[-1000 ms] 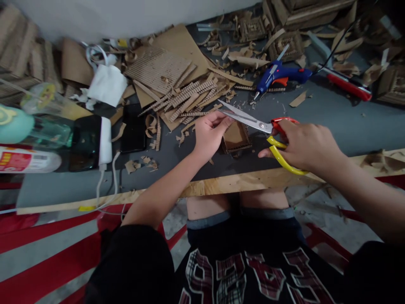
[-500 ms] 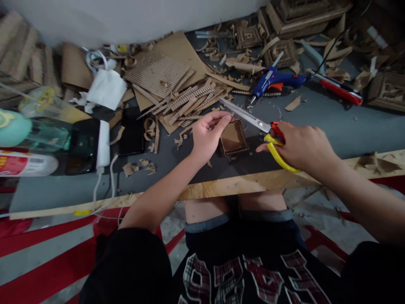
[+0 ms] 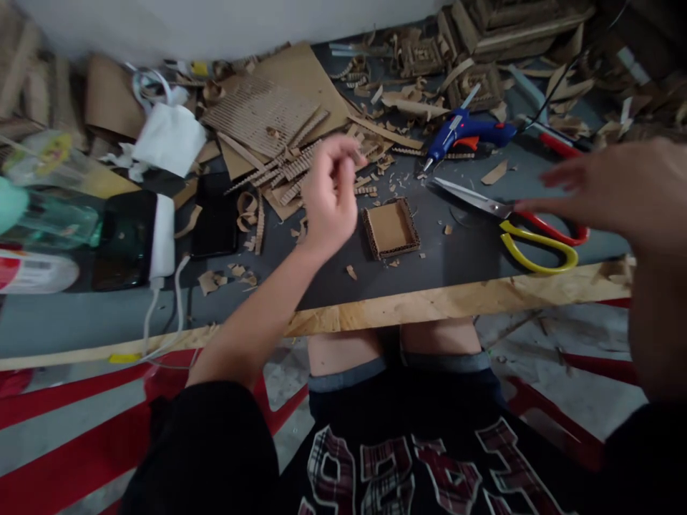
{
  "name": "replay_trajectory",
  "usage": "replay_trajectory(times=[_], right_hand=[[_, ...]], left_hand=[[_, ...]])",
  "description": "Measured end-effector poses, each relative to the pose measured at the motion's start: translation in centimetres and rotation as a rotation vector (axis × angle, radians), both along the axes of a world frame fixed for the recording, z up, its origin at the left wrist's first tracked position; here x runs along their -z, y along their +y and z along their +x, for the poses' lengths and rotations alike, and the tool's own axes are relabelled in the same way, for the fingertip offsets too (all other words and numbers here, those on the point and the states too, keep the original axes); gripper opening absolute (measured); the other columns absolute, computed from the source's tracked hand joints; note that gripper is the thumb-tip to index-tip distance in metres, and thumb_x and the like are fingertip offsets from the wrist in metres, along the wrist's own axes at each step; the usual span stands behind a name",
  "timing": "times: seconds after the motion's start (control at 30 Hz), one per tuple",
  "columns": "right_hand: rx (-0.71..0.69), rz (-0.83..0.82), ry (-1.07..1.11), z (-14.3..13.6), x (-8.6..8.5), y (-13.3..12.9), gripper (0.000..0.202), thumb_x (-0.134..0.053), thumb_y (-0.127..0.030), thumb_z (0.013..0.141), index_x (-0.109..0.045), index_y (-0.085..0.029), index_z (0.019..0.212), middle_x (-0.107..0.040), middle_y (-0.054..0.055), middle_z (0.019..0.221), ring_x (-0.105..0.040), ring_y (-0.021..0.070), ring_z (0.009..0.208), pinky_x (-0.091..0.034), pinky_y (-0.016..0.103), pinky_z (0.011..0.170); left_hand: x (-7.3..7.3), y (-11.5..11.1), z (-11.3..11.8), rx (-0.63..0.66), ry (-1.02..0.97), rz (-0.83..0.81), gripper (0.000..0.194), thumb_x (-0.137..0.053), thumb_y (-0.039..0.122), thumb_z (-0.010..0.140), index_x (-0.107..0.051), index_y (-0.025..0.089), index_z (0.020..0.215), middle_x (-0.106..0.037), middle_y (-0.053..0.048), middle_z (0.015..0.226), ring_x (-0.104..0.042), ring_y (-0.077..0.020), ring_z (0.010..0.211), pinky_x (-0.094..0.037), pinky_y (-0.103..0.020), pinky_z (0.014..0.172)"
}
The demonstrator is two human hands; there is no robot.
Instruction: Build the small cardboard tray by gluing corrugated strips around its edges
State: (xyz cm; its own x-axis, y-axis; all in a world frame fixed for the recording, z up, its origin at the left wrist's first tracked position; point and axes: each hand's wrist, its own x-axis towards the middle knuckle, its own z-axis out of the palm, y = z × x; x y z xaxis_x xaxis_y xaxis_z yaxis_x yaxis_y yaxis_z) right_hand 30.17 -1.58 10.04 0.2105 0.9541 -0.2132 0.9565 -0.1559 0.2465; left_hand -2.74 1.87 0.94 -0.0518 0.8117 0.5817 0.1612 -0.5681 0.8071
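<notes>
My left hand (image 3: 330, 193) is raised over the table, left of a small square cardboard tray (image 3: 391, 227). Its fingers are curled together; a small brownish bit may be at the fingertips, too blurred to make out. The scissors (image 3: 502, 209), with one red and one yellow handle, lie on the table right of the tray, blades pointing left. My right hand (image 3: 606, 189), blurred, hovers just beyond the handles, fingers apart and holding nothing. A blue glue gun (image 3: 456, 134) rests behind the scissors.
Corrugated cardboard sheets (image 3: 262, 114) and strips are piled at the back. To the left are a black phone (image 3: 215, 218), a white power bank (image 3: 162, 236) with a cable, bottles and a roll of tissue (image 3: 169, 139). The wooden table edge (image 3: 408, 304) runs along the front.
My right hand has let go of the scissors, which now lie on the table, and moved right. My left hand has lifted away from the tray, up and to the left.
</notes>
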Motion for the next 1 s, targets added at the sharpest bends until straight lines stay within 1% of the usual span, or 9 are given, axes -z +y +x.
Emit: replay_trajectory(times=[0.1, 0.17, 0.23, 0.3, 0.4, 0.57, 0.77, 0.87, 1.0], right_hand=[[-0.239, 0.278, 0.283, -1.9, 0.5, 4.1, 0.072, -0.048, -0.065, 0.092, -0.067, -0.009, 0.134, -0.072, 0.021, 0.123, -0.064, 0.0330, 0.123, -0.038, 0.043, 0.086], [-0.359, 0.214, 0.260, -3.2, 1.6, 7.4, 0.090, -0.053, -0.065, 0.086, -0.051, 0.000, 0.148, -0.058, 0.030, 0.141, -0.055, 0.0387, 0.133, -0.036, 0.046, 0.087], [-0.312, 0.085, 0.187, -3.9, 2.5, 10.3, 0.096, -0.054, -0.066, 0.079, -0.053, 0.004, 0.144, -0.061, 0.031, 0.135, -0.058, 0.0406, 0.127, -0.035, 0.047, 0.083], [-0.284, 0.020, 0.156, -4.1, 2.7, 11.7, 0.088, -0.052, -0.061, 0.082, -0.060, 0.009, 0.135, -0.063, 0.031, 0.130, -0.060, 0.0414, 0.123, -0.035, 0.048, 0.080], [-0.146, 0.084, 0.271, -3.7, 1.7, 11.1, 0.077, -0.054, -0.053, 0.085, -0.063, 0.011, 0.126, -0.064, 0.031, 0.129, -0.058, 0.0429, 0.124, -0.033, 0.050, 0.078], [0.177, 0.734, 0.500, -4.3, 0.9, 7.6, 0.062, -0.058, -0.036, 0.091, -0.050, -0.001, 0.142, -0.053, 0.025, 0.148, -0.046, 0.0376, 0.140, -0.031, 0.049, 0.100], [-0.258, 1.097, 0.860, -8.8, 7.1, 7.7, 0.042, -0.042, -0.044, 0.093, -0.041, -0.014, 0.123, -0.061, 0.018, 0.113, -0.058, 0.0302, 0.108, -0.045, 0.051, 0.097], [-0.295, 1.033, 0.831, -10.0, 9.6, 8.0, 0.048, -0.057, -0.048, 0.090, -0.039, -0.024, 0.127, -0.057, 0.017, 0.125, -0.053, 0.0354, 0.119, -0.037, 0.060, 0.106], [-0.441, 0.947, 0.819, -9.0, 10.2, 9.5, 0.050, -0.051, -0.057, 0.094, -0.038, -0.029, 0.134, -0.055, 0.017, 0.131, -0.049, 0.0363, 0.123, -0.032, 0.063, 0.109]], left_hand=[[-3.8, 1.0, -2.0, -0.010, 0.188, 0.189, 0.053, -0.041, 0.074, 0.095, -0.057, 0.029, 0.117, -0.063, -0.005, 0.109, -0.059, -0.0162, 0.096, -0.050, -0.031, 0.095], [-5.9, 1.4, -3.4, -0.017, 0.421, 0.239, 0.048, -0.034, 0.062, 0.104, -0.059, 0.024, 0.121, -0.064, -0.008, 0.113, -0.059, -0.0191, 0.099, -0.048, -0.036, 0.100], [-6.9, 1.6, -5.0, 0.070, 0.724, 0.236, 0.049, -0.034, 0.057, 0.106, -0.065, 0.021, 0.118, -0.065, -0.013, 0.113, -0.060, -0.0241, 0.104, -0.048, -0.043, 0.100], [-6.4, 2.0, -6.8, 0.224, 0.961, 0.140, 0.047, -0.037, 0.055, 0.105, -0.071, 0.022, 0.107, -0.067, -0.013, 0.104, -0.063, -0.0269, 0.102, -0.050, -0.047, 0.096], [-3.7, 2.7, -9.0, 0.270, 0.896, 0.209, 0.037, -0.052, 0.053, 0.099, -0.073, 0.023, 0.102, -0.066, -0.007, 0.089, -0.067, -0.0237, 0.093, -0.054, -0.044, 0.094], [1.6, 2.5, -7.9, 0.382, 0.938, 0.355, 0.021, -0.061, 0.042, 0.095, -0.073, 0.025, 0.098, -0.065, -0.002, 0.084, -0.067, -0.0191, 0.086, -0.054, -0.041, 0.091], [2.1, 0.9, -4.6, 0.176, 1.016, 0.566, 0.018, -0.052, 0.024, 0.101, -0.069, 0.019, 0.102, -0.070, -0.006, 0.089, -0.064, -0.0182, 0.088, -0.050, -0.036, 0.079], [1.2, -0.5, -3.8, 0.033, 1.026, 0.594, 0.017, -0.053, 0.026, 0.101, -0.068, 0.018, 0.101, -0.071, -0.006, 0.088, -0.064, -0.0170, 0.081, -0.045, -0.033, 0.075], [0.3, -3.2, -2.2, -0.071, 1.071, 0.643, 0.028, -0.056, 0.039, 0.099, -0.066, 0.017, 0.083, -0.066, -0.002, 0.067, -0.060, -0.0152, 0.063, -0.038, -0.030, 0.059]])
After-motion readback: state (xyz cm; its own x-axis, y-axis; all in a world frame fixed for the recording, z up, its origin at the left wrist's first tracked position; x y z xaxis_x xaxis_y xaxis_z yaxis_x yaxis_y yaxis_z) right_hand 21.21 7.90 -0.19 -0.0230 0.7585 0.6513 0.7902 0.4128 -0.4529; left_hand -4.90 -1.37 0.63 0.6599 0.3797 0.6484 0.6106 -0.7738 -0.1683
